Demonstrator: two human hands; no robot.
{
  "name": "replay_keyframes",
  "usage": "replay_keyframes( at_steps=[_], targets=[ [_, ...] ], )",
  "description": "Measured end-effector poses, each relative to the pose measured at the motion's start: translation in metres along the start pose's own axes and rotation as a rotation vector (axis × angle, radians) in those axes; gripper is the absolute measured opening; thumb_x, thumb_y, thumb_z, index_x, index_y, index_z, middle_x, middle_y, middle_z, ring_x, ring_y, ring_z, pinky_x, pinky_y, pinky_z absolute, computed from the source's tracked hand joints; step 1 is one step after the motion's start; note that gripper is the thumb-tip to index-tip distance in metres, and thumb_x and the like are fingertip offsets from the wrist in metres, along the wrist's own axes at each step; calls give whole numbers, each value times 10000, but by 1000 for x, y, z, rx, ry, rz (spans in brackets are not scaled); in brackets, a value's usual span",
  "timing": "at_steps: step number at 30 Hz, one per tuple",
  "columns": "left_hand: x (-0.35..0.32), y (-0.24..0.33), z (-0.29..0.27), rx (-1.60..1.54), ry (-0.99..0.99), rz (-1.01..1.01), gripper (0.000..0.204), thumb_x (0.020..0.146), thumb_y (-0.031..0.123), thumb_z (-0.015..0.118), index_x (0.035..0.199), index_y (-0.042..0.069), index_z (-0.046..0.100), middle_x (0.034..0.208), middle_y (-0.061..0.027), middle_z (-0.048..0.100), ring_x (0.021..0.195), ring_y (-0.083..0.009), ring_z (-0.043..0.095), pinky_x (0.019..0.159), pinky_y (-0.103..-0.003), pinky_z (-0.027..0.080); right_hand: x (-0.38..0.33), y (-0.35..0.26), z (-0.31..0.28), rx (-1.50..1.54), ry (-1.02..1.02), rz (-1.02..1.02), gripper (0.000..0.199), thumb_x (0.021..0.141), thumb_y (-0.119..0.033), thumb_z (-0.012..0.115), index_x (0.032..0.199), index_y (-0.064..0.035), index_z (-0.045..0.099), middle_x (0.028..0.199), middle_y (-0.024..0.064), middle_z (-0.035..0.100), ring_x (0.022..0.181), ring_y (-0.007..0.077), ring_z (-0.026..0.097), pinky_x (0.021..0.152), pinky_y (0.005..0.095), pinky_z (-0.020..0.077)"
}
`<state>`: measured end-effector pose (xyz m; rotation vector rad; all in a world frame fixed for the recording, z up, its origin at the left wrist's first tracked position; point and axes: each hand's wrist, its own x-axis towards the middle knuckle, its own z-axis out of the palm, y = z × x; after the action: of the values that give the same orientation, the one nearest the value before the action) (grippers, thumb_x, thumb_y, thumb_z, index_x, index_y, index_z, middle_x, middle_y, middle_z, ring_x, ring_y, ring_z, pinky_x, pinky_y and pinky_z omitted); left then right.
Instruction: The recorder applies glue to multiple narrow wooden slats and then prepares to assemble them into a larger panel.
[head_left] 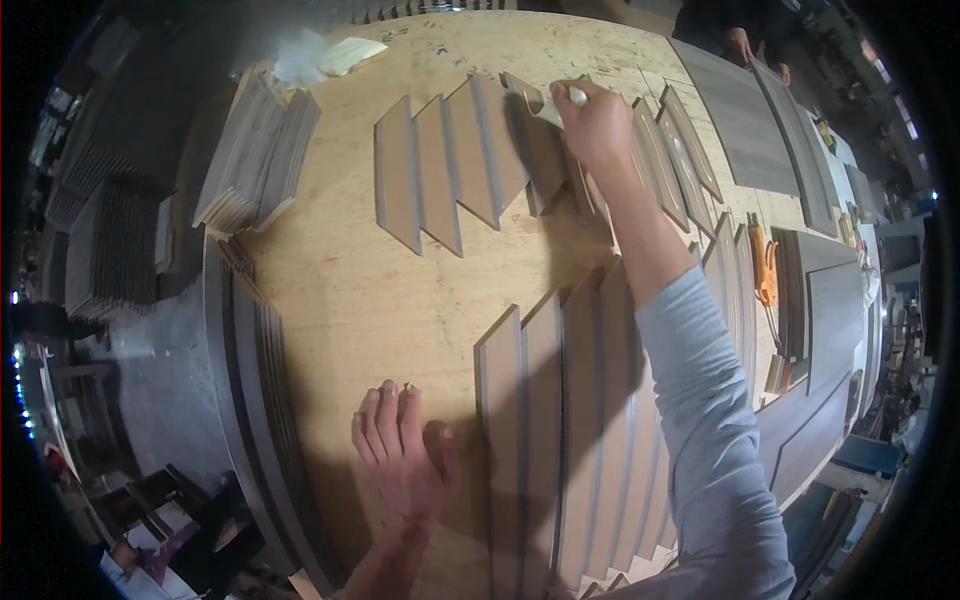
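Observation:
My right hand [598, 125] is closed round a white-handled tool [545, 110] with a pale, flat end. The tool is over the far row of slant-ended brown boards, near a shaded board [545, 165]; whether it touches the board I cannot tell. To its left lie more brown boards [397, 180] with grey edges, side by side in steps. My left hand [405, 450] rests on the wooden table [350, 300], fingers stretched out and holding nothing. Right of it is a near row of long brown boards [540, 400], partly under my right forearm's shadow.
Stacks of grey boards [255, 150] line the table's left side. An orange tool [765, 265] lies at the right, beside grey panels [830, 320]. Another person's hand [740, 45] is by the large grey boards [735, 125] at the far right. Crumpled pale sheeting [350, 55] lies far left.

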<state>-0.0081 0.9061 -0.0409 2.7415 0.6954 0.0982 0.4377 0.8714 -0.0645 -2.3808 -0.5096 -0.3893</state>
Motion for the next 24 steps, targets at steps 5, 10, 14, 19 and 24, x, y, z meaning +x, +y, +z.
replay_keyframes(
  at_steps=[5, 10, 14, 19, 24],
  targets=[
    [0, 1, 0, -6, 41, -7, 536, 947, 311, 527, 1364, -24, 497, 1432, -236, 445, 1370, -418, 371, 1135, -596, 252, -42, -13, -33, 74, -58, -27, 296, 943, -301, 681, 1089, -53, 751, 589, 151, 655, 546, 213, 685, 591, 346, 533],
    [-2, -2, 6, -8, 66, -9, 539, 945, 311, 529, 1362, -28, 496, 1428, -240, 445, 1365, -419, 373, 1135, -597, 249, -70, -19, -50, 121, -188, 68, 301, 947, -294, 675, 1093, -41, 747, 571, 151, 644, 530, 216, 675, 563, 353, 519],
    [-2, -3, 9, -18, 91, -3, 542, 941, 314, 533, 1362, -26, 497, 1432, -235, 442, 1366, -418, 371, 1133, -598, 251, -70, -10, -53, 16, -222, -20, 311, 937, -303, 684, 1087, -39, 749, 568, 148, 645, 525, 205, 670, 568, 346, 522],
    [-1, -3, 6, 5, 30, -10, 554, 1002, 357, 453, 1391, -36, 470, 1454, -252, 424, 1383, -437, 355, 1147, -602, 222, -19, -13, -39, 145, -41, 46, 321, 925, -334, 691, 1102, -74, 755, 586, 101, 657, 550, 157, 681, 573, 319, 531],
    [0, -6, 2, 4, -17, -18, 557, 994, 354, 469, 1408, -19, 459, 1459, -246, 424, 1389, -438, 354, 1148, -602, 228, 13, -36, 8, 228, -139, 72, 298, 936, -328, 674, 1100, -95, 759, 619, 87, 674, 556, 144, 689, 582, 313, 548]
  ],
)
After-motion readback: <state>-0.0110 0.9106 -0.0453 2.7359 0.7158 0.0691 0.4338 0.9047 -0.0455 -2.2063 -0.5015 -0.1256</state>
